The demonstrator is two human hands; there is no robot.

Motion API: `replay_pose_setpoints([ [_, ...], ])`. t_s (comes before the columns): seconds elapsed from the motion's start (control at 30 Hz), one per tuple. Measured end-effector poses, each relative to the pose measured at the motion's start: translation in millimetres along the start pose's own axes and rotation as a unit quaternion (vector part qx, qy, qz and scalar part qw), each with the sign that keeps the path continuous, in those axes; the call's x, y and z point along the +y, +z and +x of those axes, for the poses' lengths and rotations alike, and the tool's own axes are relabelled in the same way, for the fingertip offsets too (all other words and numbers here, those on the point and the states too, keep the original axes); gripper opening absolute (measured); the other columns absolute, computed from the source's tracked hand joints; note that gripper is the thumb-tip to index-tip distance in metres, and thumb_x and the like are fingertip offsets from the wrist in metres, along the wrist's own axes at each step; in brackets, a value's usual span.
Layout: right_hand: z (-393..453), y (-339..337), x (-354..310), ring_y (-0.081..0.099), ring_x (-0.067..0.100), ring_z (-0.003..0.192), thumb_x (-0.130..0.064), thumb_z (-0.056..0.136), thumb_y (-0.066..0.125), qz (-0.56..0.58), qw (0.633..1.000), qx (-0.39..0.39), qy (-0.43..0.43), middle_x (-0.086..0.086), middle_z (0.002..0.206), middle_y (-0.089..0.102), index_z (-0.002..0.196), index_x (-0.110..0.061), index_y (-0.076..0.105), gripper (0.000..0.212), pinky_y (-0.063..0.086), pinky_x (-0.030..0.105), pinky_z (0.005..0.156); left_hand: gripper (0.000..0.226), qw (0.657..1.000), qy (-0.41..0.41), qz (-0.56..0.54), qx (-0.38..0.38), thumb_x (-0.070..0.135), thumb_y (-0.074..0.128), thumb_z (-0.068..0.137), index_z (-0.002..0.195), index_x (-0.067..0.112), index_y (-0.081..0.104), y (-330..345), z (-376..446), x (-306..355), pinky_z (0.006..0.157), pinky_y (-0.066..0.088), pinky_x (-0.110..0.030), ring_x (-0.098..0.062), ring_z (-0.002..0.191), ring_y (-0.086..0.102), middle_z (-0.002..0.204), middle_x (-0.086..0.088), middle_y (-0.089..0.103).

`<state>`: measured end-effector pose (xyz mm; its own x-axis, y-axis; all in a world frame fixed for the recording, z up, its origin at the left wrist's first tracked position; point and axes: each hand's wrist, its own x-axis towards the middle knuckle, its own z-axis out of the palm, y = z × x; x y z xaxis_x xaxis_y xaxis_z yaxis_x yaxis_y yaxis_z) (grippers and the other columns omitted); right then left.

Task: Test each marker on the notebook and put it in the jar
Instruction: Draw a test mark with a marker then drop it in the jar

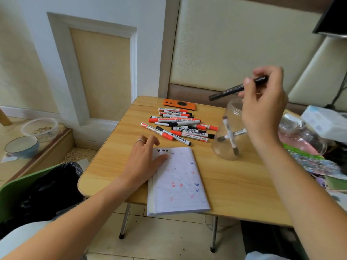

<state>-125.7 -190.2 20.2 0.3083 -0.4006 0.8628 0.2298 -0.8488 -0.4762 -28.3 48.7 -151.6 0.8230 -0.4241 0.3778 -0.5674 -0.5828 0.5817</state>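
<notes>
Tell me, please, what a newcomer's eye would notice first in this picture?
The raised right hand holding a black marker above the clear jar, which already holds two markers. Next, the pile of markers at the table's far side. Then the notebook with red and blue marks, the left hand resting on its corner.

A black marker is tilted in the air above a clear plastic jar holding two crossed white markers. A heap of red- and black-capped white markers lies behind the open lined notebook, dotted with red and blue ticks.
</notes>
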Motion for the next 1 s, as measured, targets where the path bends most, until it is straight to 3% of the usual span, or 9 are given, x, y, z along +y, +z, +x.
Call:
replay_pose_setpoints([
  [0.13,25.7,-13.9,12.3,0.062,0.023,0.089,-0.011,0.102,0.05,-0.082,0.991,0.053,-0.088,0.013,0.102,0.066,0.11,0.002,0.059,0.018,0.05,0.034,0.077,0.038,1.0,-0.001,0.012,0.002,0.049,0.071,0.087,0.115,0.03,0.054,-2.0,-1.4,3.9,0.077,0.04,-0.026,-0.017,0.102,0.049,0.114,0.004,0.04],
  [0.2,28.0,-12.3,21.7,0.056,0.02,0.09,-0.012,0.102,0.049,-0.128,0.99,0.002,-0.064,0.014,0.104,0.066,0.11,-0.001,0.059,0.017,0.039,0.027,0.074,0.038,1.0,-0.003,0.011,0.002,0.049,0.072,0.087,0.115,0.028,0.055,-2.3,-1.2,4.6,0.076,0.039,-0.026,-0.017,0.101,0.049,0.114,0.004,0.04],
  [0.3,23.8,-3.5,40.1,0.061,0.032,0.091,-0.013,0.102,0.051,-0.188,0.978,-0.092,-0.006,0.017,0.102,0.068,0.108,-0.005,0.059,0.013,0.03,0.03,0.069,0.04,1.0,-0.011,0.012,-0.004,0.049,0.072,0.087,0.114,0.026,0.056,-1.6,-0.1,3.3,0.078,0.041,-0.026,-0.019,0.106,0.051,0.118,0.0,0.046],
  [0.5,21.5,4.9,47.8,0.061,0.038,0.089,-0.017,0.105,0.052,-0.223,0.961,-0.165,0.005,0.019,0.099,0.067,0.103,-0.005,0.059,0.014,0.045,0.04,0.071,0.04,1.0,-0.022,0.009,-0.018,0.051,0.071,0.087,0.114,0.026,0.054,-0.4,1.8,0.7,0.084,0.048,-0.029,-0.021,0.111,0.051,0.12,-0.001,0.048],
  [0.63,24.3,2.9,39.2,0.05,0.031,0.08,-0.016,0.108,0.043,-0.254,0.955,-0.154,-0.009,0.021,0.101,0.063,0.107,-0.003,0.055,0.017,0.032,0.035,0.067,0.042,0.999,-0.025,0.008,-0.02,0.051,0.071,0.087,0.115,0.026,0.053,0.3,1.0,-0.5,0.085,0.049,-0.029,-0.02,0.11,0.05,0.119,0.001,0.047],
  [0.73,26.6,0.4,35.8,0.044,0.028,0.076,-0.018,0.109,0.04,-0.279,0.949,-0.145,-0.022,0.02,0.097,0.062,0.107,-0.003,0.052,0.019,0.032,0.036,0.065,0.043,0.999,-0.025,0.009,-0.019,0.052,0.07,0.087,0.116,0.025,0.053,0.3,0.9,-0.2,0.085,0.047,-0.029,-0.02,0.11,0.049,0.118,0.002,0.045],
  [0.8,29.5,3.0,37.6,0.048,0.029,0.075,-0.02,0.109,0.04,-0.29,0.934,-0.211,-0.011,0.015,0.091,0.06,0.106,-0.006,0.053,0.02,0.035,0.036,0.064,0.044,0.999,-0.027,0.008,-0.019,0.05,0.071,0.087,0.116,0.024,0.052,0.1,1.1,0.6,0.085,0.046,-0.028,-0.02,0.11,0.048,0.122,0.0,0.043],
  [0.9,28.2,9.9,38.3,0.054,0.025,0.072,-0.032,0.111,0.035,-0.3,0.875,-0.375,0.062,0.011,0.089,0.06,0.1,-0.015,0.057,0.03,0.04,0.035,0.062,0.047,0.999,-0.028,0.006,-0.013,0.05,0.073,0.086,0.118,0.023,0.051,-0.3,0.6,1.6,0.082,0.041,-0.024,-0.018,0.104,0.048,0.13,-0.001,0.038],
  [1.0,21.5,11.6,37.7,0.059,0.025,0.076,-0.044,0.111,0.028,-0.312,0.854,-0.409,0.081,0.01,0.089,0.063,0.089,-0.018,0.058,0.045,0.045,0.037,0.067,0.05,1.0,-0.029,0.007,-0.009,0.05,0.074,0.085,0.118,0.022,0.049,-0.8,0.4,1.4,0.08,0.039,-0.024,-0.018,0.094,0.049,0.131,-0.001,0.035],
])
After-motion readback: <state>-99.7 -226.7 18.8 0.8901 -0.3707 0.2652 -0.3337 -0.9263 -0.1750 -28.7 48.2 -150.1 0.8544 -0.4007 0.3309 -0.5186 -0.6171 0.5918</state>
